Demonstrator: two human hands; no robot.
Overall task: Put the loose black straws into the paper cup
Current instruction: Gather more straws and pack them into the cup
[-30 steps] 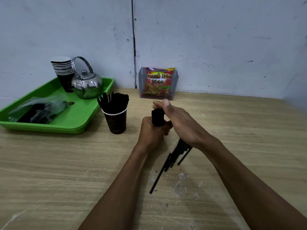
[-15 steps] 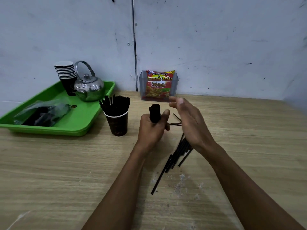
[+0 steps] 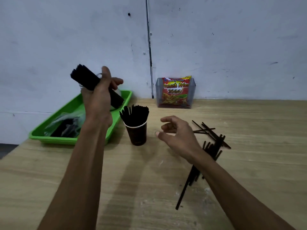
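My left hand [image 3: 98,98] is raised above the green tray and grips a thick bundle of black straws [image 3: 86,78], tilted with its lower end pointing down toward the cup. The dark paper cup [image 3: 137,134] stands upright on the table, packed with black straws [image 3: 134,116]. To the right of the cup hovers my right hand [image 3: 177,136], fingers apart and empty. More loose black straws [image 3: 213,146] lie scattered on the table behind and under my right wrist, one long straw [image 3: 183,191] reaching toward me.
A green tray [image 3: 69,140] at the left holds a clear bag of dark items [image 3: 64,127]. A clear holder with a red French fries packet [image 3: 176,92] stands against the grey wall. The wooden table [image 3: 132,188] stretches toward me.
My left hand has lifted the straw bundle up and to the left, over the tray. My right hand let go of it and dropped low beside the cup. The camera view shifted right.
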